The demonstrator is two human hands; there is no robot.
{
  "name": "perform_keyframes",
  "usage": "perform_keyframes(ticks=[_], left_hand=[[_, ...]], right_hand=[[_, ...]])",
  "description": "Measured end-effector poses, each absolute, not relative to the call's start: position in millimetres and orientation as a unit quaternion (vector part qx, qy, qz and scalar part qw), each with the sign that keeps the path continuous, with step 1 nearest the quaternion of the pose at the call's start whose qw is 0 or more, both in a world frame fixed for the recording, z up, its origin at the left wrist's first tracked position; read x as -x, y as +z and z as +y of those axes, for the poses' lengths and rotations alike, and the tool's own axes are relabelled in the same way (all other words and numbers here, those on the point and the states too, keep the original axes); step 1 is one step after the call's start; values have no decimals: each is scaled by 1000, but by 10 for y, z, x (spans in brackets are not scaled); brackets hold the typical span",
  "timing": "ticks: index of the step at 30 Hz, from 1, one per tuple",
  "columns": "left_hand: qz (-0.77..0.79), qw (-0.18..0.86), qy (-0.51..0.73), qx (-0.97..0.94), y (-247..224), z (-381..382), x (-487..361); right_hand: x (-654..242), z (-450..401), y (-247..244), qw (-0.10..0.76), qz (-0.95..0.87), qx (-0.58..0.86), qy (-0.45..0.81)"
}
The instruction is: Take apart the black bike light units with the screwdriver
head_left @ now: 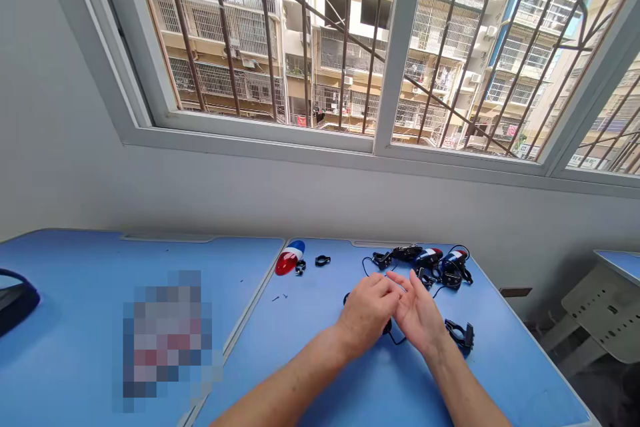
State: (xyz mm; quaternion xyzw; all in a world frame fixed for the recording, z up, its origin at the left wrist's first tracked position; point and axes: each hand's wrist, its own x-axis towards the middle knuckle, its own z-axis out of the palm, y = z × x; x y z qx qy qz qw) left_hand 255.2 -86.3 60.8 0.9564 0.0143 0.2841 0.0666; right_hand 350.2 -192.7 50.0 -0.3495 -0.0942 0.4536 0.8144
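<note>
My left hand [369, 312] is closed, with its fingers bent and their tips against the fingers of my right hand. What it pinches, if anything, is too small or hidden. My right hand [419, 315] is turned palm up, its fingers stretched out. Under and behind my left hand, a black part [387, 327] with a thin black cable [398, 341] shows only at its edges. To the right of my right wrist lies a black ring clamp [461, 336].
A red, white and blue shell [290, 258] lies near the far edge, beside two small black clamps [323, 260]. Tiny screws [275, 298] lie nearer. Black parts with cables and coloured shells [429, 256] are heaped far right. A blurred patch [167, 333] covers something on the left table.
</note>
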Motion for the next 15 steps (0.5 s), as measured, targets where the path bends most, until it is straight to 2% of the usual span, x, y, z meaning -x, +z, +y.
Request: perform_keyframes(ticks=[6,15], left_hand=[[-22,65,318,-946,369,-968,-2727],[-80,72,323,-940,361,-879,-2708]], right_hand=[[-3471,-1936,528,799,-123,366,461],[-3450,-1963,529,792,-154,362,467]])
